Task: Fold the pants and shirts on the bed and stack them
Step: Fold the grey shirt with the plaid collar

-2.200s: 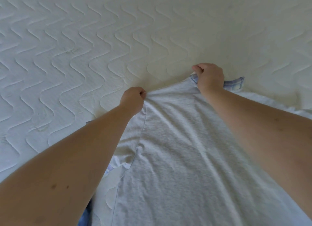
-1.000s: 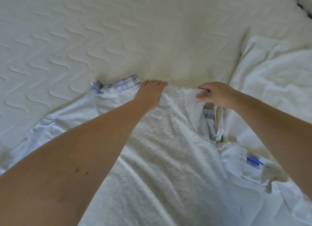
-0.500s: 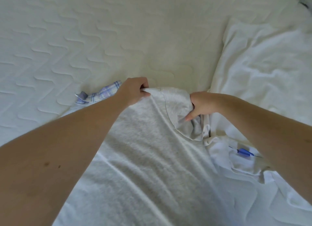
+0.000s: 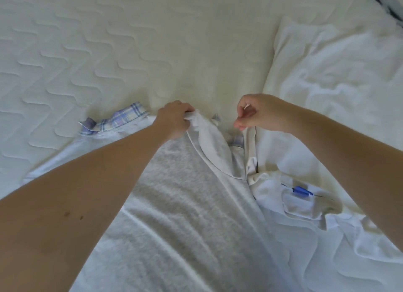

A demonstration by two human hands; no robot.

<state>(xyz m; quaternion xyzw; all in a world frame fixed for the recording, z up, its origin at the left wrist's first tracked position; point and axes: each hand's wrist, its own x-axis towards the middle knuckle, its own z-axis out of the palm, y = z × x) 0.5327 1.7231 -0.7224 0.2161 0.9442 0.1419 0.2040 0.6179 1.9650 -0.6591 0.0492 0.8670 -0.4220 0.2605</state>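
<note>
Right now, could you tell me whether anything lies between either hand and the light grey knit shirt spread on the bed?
Nothing visible does. The left hand already grips the far edge of the light grey knit shirt; the right hand hangs just right of it, pinching a white garment beside it.

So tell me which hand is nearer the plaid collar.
Left. The left hand grips the grey shirt right beside the plaid collar, just to its right. The right hand is farther right, pinching white fabric.
</note>
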